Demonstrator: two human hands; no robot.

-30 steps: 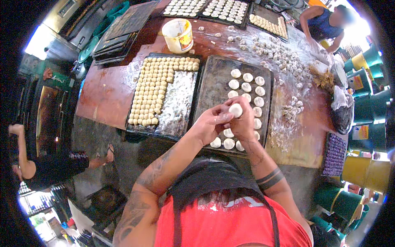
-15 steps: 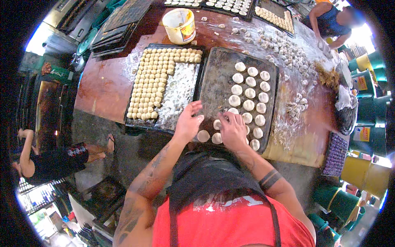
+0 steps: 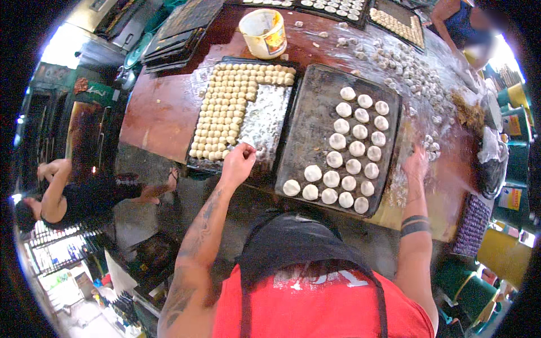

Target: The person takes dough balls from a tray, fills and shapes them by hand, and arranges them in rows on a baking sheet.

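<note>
My left hand (image 3: pixel 239 164) is over the near edge of a dark tray (image 3: pixel 190 147) with rows of small yellowish balls (image 3: pixel 224 110) and a floury white patch. Its fingers are pinched together beside the nearest balls; what they hold, if anything, is too small to make out. My right hand (image 3: pixel 416 164), smeared by motion, reaches onto the floured table right of a second dark tray (image 3: pixel 301 121), close to a small cluster of dough pieces (image 3: pixel 431 145). Flattened round white dough pieces (image 3: pixel 357 149) lie in columns on that second tray, with several along its near edge.
A white bucket (image 3: pixel 262 35) stands behind the trays, left of which are stacked dark trays (image 3: pixel 179 36). Many floured dough lumps (image 3: pixel 414 73) are scattered at the far right. A co-worker (image 3: pixel 459 28) works there; another person (image 3: pixel 84 191) is at left. A purple-filled crate (image 3: pixel 472 225) sits at right.
My hands have parted: the left moved left to the yellowish balls, the right moved right to the dough cluster. A round dough piece now lies uncovered near the tray's front. The view has shifted slightly.
</note>
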